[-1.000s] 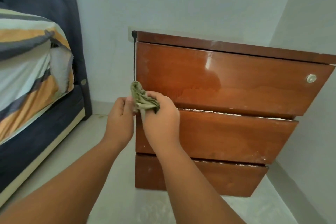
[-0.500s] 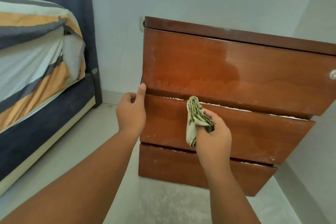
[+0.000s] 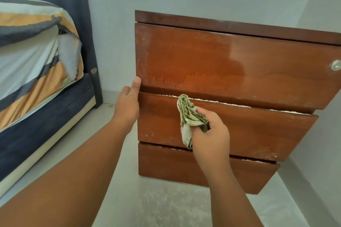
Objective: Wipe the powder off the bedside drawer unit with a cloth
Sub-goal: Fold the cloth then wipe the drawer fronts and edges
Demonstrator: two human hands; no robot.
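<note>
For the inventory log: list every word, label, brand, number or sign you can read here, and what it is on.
None: no text shows anywhere.
Drawer unit: bare wood, no label.
Cloth in the right hand: no tag visible.
Round metal fitting on the top drawer: too small to show any marking.

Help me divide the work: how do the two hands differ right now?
The right hand has a closed grip on the green cloth, pressed against the middle drawer; the left hand holds nothing. The left hand rests at the drawer unit's left edge, thumb up. Both touch the unit.
</note>
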